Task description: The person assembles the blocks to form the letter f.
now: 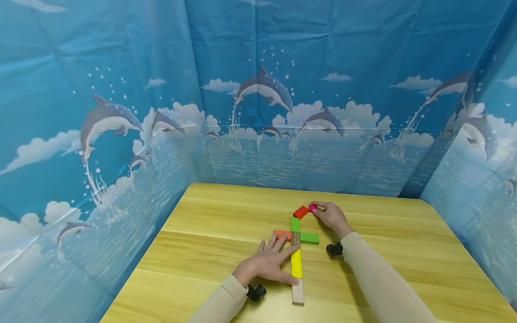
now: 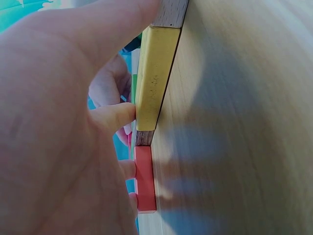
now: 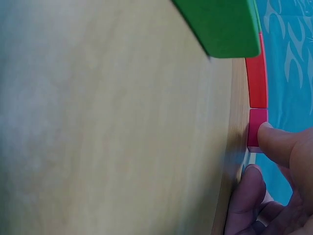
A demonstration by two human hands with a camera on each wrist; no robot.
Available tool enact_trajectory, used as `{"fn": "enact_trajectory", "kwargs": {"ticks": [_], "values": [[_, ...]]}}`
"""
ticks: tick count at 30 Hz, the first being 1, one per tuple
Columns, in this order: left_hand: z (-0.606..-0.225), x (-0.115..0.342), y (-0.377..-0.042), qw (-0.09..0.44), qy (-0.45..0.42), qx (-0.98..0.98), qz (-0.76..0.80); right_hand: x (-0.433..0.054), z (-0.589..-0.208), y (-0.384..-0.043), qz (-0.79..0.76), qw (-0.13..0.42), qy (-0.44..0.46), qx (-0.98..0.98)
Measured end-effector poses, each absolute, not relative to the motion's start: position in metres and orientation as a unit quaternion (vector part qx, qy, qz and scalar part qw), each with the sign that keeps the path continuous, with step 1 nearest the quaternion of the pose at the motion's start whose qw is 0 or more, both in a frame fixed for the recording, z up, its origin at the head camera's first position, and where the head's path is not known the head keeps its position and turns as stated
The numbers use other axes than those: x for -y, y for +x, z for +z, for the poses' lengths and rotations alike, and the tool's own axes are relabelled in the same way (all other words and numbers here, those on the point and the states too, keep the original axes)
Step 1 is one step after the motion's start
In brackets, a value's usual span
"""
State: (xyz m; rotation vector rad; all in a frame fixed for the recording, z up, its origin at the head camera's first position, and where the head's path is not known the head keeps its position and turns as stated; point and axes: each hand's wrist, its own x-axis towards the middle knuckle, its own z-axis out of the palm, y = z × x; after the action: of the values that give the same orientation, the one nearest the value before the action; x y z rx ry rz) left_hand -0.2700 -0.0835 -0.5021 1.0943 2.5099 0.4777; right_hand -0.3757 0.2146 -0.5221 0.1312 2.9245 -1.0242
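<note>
Flat wooden blocks form a cross-like row on the table. My left hand (image 1: 267,264) lies over it with fingers spread. Its thumb touches the pale wooden block (image 1: 298,294), another finger meets the yellow block (image 2: 157,78), and two fingertips rest at the orange-red block (image 2: 144,178). Beyond the dark brown block (image 1: 295,239) comes a green block (image 1: 295,224), with a second green block (image 1: 309,238) off to the right. A tilted red block (image 1: 300,211) continues the line. At its far end my right hand (image 1: 332,217) pinches a small pink block (image 3: 257,125), set against the red one.
The yellow wood-grain table (image 1: 210,260) ends at a back edge not far behind the pink block. A blue curtain (image 1: 226,157) printed with dolphins surrounds it at the back and sides. Black wrist devices (image 1: 334,249) hang under both wrists, low over the tabletop.
</note>
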Motion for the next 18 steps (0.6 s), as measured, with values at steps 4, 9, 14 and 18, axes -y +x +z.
{"fn": "enact_trajectory", "kwargs": {"ticks": [4,9,14,18], "values": [[-0.501,0.085,-0.27,0.181,0.388,-0.888,0.168,-0.213,-0.521,-0.374,-0.338,0.017,0.038,-0.94],[-0.501,0.085,-0.269,0.182,0.387,-0.888,0.17,-0.216,-0.521,-0.372,-0.357,0.018,0.039,-0.933],[-0.5,0.085,-0.269,0.184,0.386,-0.888,0.169,-0.219,-0.518,-0.369,-0.409,0.02,0.039,-0.911],[-0.5,0.086,-0.269,0.186,0.386,-0.887,0.171,-0.221,-0.511,-0.365,-0.44,0.022,0.024,-0.897]]}}
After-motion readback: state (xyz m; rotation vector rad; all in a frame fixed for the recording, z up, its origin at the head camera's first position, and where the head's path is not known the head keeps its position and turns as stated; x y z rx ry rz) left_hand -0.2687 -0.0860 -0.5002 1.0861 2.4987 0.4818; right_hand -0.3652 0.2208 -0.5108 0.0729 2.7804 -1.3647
